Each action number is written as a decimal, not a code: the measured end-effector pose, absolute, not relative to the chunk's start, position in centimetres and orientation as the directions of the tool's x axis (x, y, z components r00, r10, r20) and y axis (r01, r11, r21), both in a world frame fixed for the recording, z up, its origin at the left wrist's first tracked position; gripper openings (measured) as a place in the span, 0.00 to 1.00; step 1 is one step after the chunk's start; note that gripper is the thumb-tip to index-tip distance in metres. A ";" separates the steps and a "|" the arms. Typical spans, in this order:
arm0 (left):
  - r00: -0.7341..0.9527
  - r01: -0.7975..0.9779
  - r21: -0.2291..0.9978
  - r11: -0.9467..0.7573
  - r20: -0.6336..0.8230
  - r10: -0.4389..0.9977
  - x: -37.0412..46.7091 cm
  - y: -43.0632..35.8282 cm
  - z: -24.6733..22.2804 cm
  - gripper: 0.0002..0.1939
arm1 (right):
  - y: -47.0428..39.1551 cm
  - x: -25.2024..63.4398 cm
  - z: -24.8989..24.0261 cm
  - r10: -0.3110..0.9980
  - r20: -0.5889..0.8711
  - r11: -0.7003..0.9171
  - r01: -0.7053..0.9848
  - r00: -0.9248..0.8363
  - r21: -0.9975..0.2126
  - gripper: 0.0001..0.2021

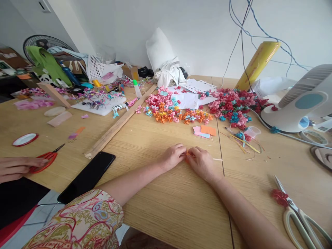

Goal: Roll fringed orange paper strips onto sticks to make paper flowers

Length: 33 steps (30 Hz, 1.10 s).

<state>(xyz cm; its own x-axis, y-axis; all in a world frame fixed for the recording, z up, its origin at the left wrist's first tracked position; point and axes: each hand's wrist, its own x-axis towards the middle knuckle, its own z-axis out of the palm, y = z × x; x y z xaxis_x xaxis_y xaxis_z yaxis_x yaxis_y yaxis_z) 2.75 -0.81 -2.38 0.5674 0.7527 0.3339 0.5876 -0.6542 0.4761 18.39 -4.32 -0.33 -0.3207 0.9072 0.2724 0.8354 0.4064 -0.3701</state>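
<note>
My left hand (174, 157) and my right hand (202, 163) meet over the table, fingers closed on a small piece of orange paper (187, 154) between them. A thin pale stick (218, 159) pokes out on the far side of my right hand. Most of the paper is hidden by my fingers. Just beyond my hands lie a few cut paper pieces, with an orange sheet (208, 130) partly over a pink sheet (198, 132).
Piles of small paper flowers (166, 107) spread at the back, beside a white fan (293, 100). White-handled scissors (295, 207) lie at right. Left are a wooden bar (121, 122), a black phone (88, 176) and another person's hand (18, 167) on red scissors (49, 160).
</note>
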 end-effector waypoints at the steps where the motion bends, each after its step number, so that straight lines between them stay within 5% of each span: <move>1: 0.569 0.590 0.474 -0.654 0.331 0.753 2.8 -0.8 -2.4 0.04 | -4.3 18.3 -0.4 0.908 0.271 0.405 0.833 -0.319 -0.377 0.03; 33: 0.544 0.573 0.516 -0.637 0.342 0.766 2.9 -0.9 -2.3 0.06 | -4.3 17.9 -0.7 0.930 0.257 0.360 0.779 -0.261 -0.514 0.03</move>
